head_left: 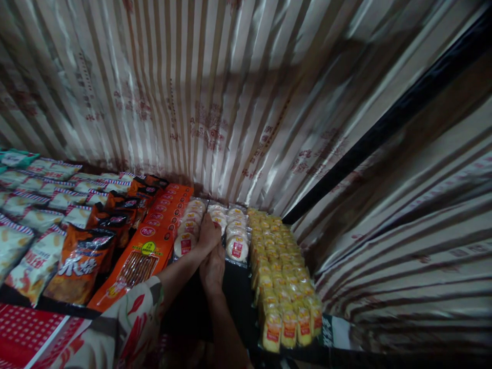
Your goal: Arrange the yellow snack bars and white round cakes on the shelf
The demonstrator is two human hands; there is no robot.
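Head view is showing both hands working at the near end of a row of round white cake packs (215, 220) on a dark shelf (238, 292). The left hand (208, 234) is lying palm down across the middle row, fingers curled over the packs; whether it is gripping one cannot be told. The right hand (212, 269) is sitting just below it, touching it, fingers folded toward the gap at the shelf's front; what it is holding, if anything, is hidden.

Procedure, as judged from the layout: the row is being filled or straightened. Keep the left hand pressing the standing packs back so they are not toppling forward. Slide each pack in with its red label facing front, flush with the neighbouring rows. Avoid squeezing; the wrappers look thin.

Counts:
- Round cake packs: three rows side by side; the left (188, 228) and right (235, 233) rows are each showing about five packs.
- Yellow snack packs (282, 277): one block about four wide, too many and too small to count.
- Orange sausage-strip packs (144, 256): one column, about five visible.
- Dark orange bags (82, 266): about four.
- White striped bags (36, 215): many, not countable.

A striped foil curtain (246, 92) is hanging behind.
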